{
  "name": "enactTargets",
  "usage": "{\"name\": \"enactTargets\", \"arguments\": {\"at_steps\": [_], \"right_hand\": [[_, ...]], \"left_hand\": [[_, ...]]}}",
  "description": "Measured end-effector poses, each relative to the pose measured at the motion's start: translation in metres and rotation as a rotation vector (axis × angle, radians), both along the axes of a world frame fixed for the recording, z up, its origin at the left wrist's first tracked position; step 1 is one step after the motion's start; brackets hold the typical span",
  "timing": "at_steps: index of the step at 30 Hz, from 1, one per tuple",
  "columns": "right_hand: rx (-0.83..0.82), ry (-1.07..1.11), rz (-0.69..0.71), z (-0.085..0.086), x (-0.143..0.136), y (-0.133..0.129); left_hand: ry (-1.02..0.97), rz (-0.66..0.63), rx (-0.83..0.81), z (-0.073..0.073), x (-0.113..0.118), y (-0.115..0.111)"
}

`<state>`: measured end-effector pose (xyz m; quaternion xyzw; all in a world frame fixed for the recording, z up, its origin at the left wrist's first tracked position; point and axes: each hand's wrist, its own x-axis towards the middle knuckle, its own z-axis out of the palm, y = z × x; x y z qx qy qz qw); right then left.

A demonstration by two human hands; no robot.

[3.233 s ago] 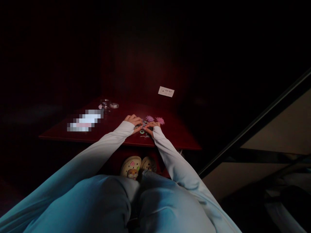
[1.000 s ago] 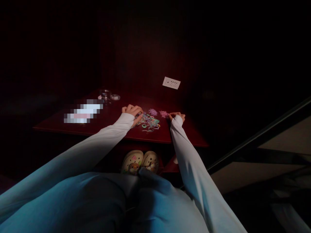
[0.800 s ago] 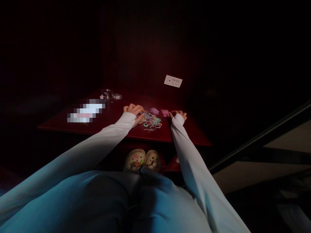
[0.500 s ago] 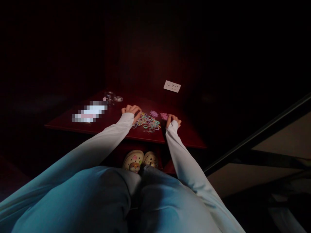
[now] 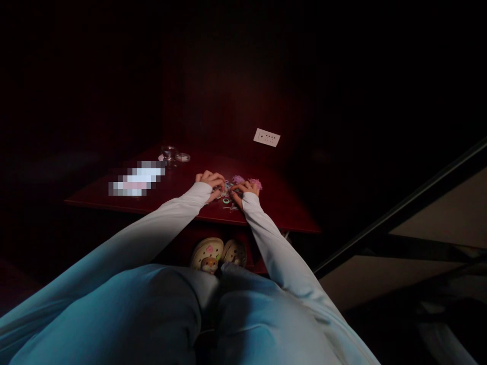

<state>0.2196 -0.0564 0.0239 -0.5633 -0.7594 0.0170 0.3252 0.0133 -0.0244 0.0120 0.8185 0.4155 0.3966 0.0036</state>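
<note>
Coloured bands [image 5: 227, 187] btwn L hand [image 5: 210, 182] & R hand [image 5: 245, 189], partly hidden; 2 hands curled, can't tell if gripping.

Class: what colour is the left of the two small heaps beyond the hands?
The left heap is purple; head view.

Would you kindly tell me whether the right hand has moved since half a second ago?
Yes. Judged against the wall socket, the right hand has shifted left, towards the left hand.

Right hand [image 5: 246, 188] shifted left, now over mixed bands [image 5: 226, 201].
</note>
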Motion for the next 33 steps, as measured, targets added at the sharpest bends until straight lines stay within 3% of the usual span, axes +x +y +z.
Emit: {"name": "enactTargets", "arguments": {"at_steps": [5,13,23,33], "right_hand": [[-0.05,0.079,-0.052,-0.005,0.007,0.009],[-0.055,0.036,-0.04,-0.005,0.003,0.007],[-0.068,0.014,-0.006,-0.005,0.0,0.007],[-0.072,0.115,-0.046,-0.004,0.0,0.012]], "left_hand": [[0.093,-0.112,0.028,-0.002,-0.001,-0.001],[0.082,-0.037,-0.019,-0.005,-0.003,0.007],[0.101,-0.075,0.005,-0.01,-0.006,0.014],[0.085,-0.102,0.04,-0.009,-0.005,0.006]]}}
